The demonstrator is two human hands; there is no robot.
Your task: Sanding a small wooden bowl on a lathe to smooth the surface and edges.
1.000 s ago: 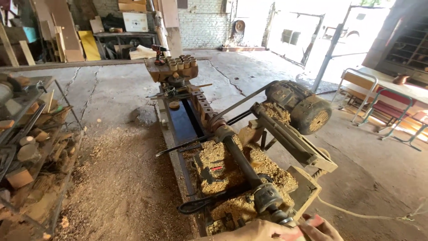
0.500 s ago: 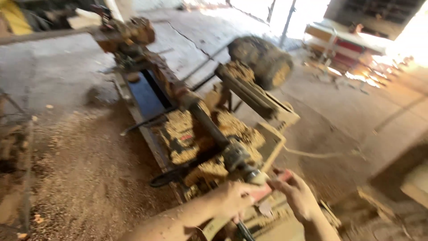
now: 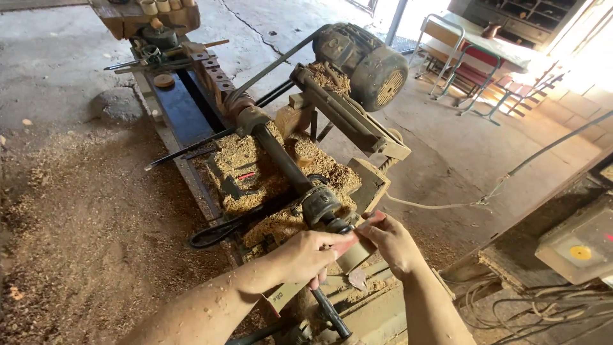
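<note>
You are standing at the near end of a long, sawdust-covered wood lathe (image 3: pixel 281 185), and both of your hands are working at its dark spindle head (image 3: pixel 322 207). Your left hand (image 3: pixel 310 255) is curling its fingers shut around a strip of red-backed sandpaper (image 3: pixel 350 246), pinching its near end just below the spindle. Your right hand (image 3: pixel 389 239) is gripping the far end of the same strip — thumb and fingers closed on it — so the strip is lying stretched between the two hands, right against the small wooden piece mounted at the spindle's near end; that piece is mostly hidden by your fingers. A black-handled tool (image 3: pixel 329 314) is lying just under your left hand, pointing toward you.

Farther along the lathe, heaps of pale wood shavings (image 3: pixel 242 166) are covering the bed on the left of the dark shaft. A large dusty grey electric motor (image 3: pixel 364 61) is sitting on the far right, with a belt running from it toward the shaft. At the far end, a wooden block holding small turned wooden cups (image 3: pixel 159 7) is resting across the bed. Metal-framed chairs (image 3: pixel 469 70) are standing well apart on the far right.
</note>
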